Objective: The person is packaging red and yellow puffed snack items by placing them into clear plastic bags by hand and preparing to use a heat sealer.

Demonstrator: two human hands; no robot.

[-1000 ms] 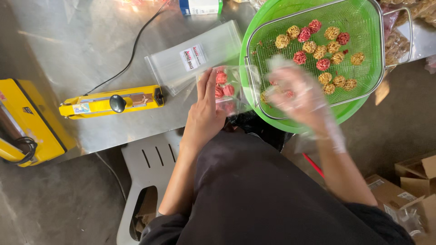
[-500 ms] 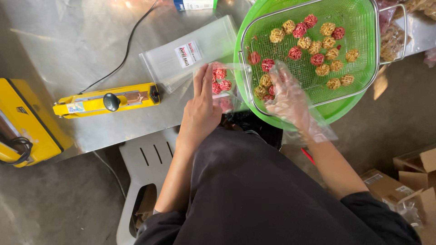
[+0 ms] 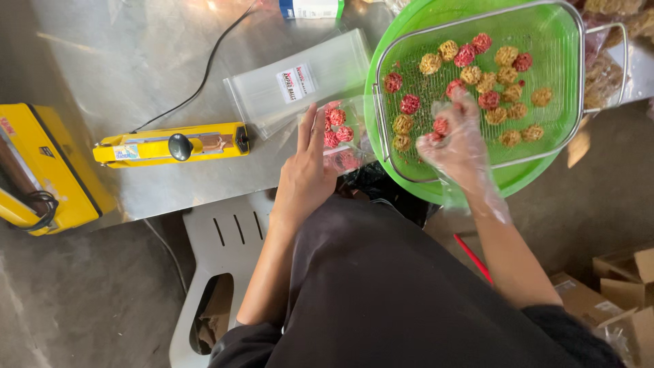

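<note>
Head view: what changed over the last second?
The gloved right hand went from the basket's near edge to the clear bag, then back into the wire basket, now closed around red balls. The left hand stayed holding the bag; the yellow sealer stayed put.

Snack-packing workshop; heat sealer [image 3: 170,146], cartons [image 3: 616,286]

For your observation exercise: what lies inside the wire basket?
The wire basket holds red and yellow snack balls. The gloved right hand covers a few near the front, so those beneath it cannot be counted.
</note>
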